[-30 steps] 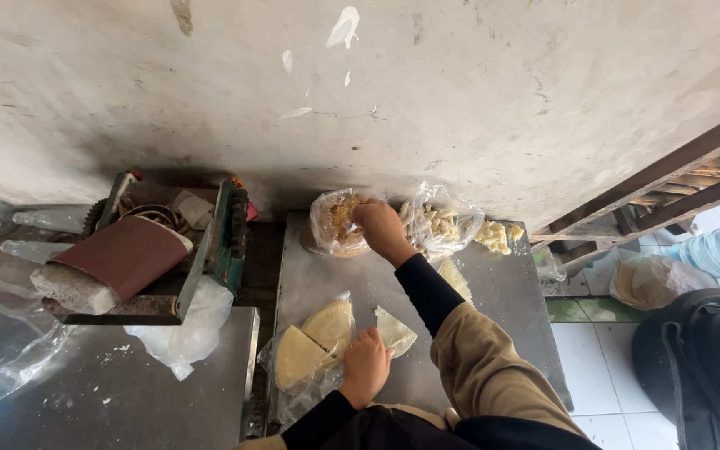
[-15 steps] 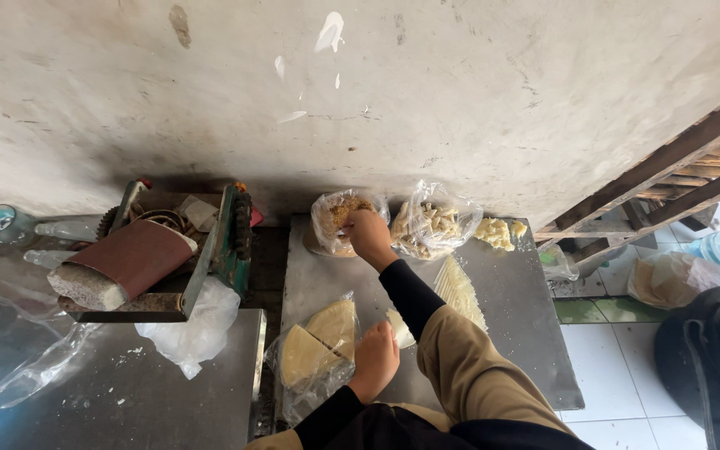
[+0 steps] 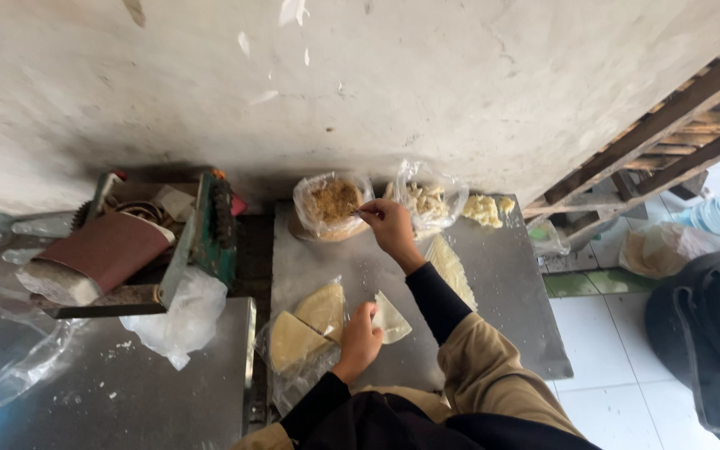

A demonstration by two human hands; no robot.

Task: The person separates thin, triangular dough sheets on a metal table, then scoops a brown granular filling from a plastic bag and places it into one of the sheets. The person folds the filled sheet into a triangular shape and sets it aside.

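Observation:
My right hand (image 3: 391,225) reaches to a plastic-lined bowl of brown crumbly filling (image 3: 332,205) at the back of a steel table (image 3: 510,292) and grips a thin utensil (image 3: 362,212) at the bowl's rim. My left hand (image 3: 360,340) rests near the table's front and holds a pale triangular pastry sheet (image 3: 392,317) against the surface. A stack of folded yellow pastry sheets (image 3: 308,323) lies on clear plastic just left of that hand. Another strip of pastry (image 3: 448,262) lies beside my right forearm.
A bag of pale chunks (image 3: 425,201) and loose yellow pieces (image 3: 485,210) sit behind my right hand. A green metal machine (image 3: 202,233) with a brown part stands at left, with crumpled plastic bags (image 3: 178,317) on a second steel table. A dark bag (image 3: 706,333) lies on the tiled floor.
My right hand has drawn back a little from over the bowl of filling to its right rim. My left hand stays on the triangular sheet. The camera has shifted slightly.

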